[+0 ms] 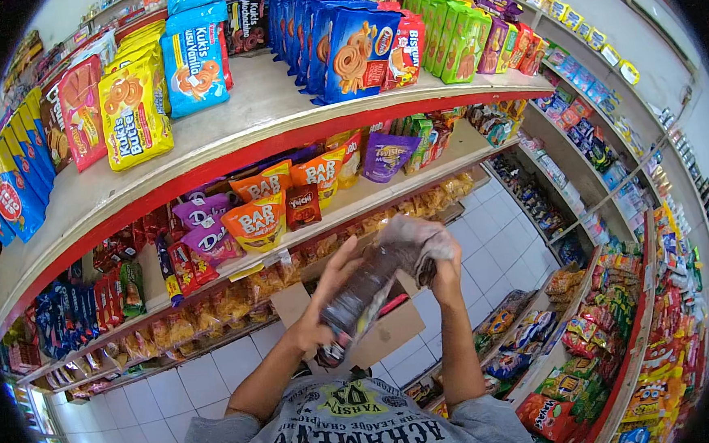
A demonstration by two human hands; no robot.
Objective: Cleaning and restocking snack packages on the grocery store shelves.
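In front of my chest, my left hand (316, 317) is closed around the lower left side of a dark brown package (361, 296), which is tilted and smeared by motion. My right hand (447, 269) grips a bunched greyish-pink cloth (415, 238). That cloth lies over the package's upper end and hides it. Partly behind the package is an open cardboard box (390, 333) with something red in it.
Before me curves a red-edged shelf (258, 105) of biscuit packs; a lower shelf (346, 214) holds orange snack bags (255, 222) and purple ones. Racks of packets (588, 329) stand close on my right. White floor tiles (193, 377) show below.
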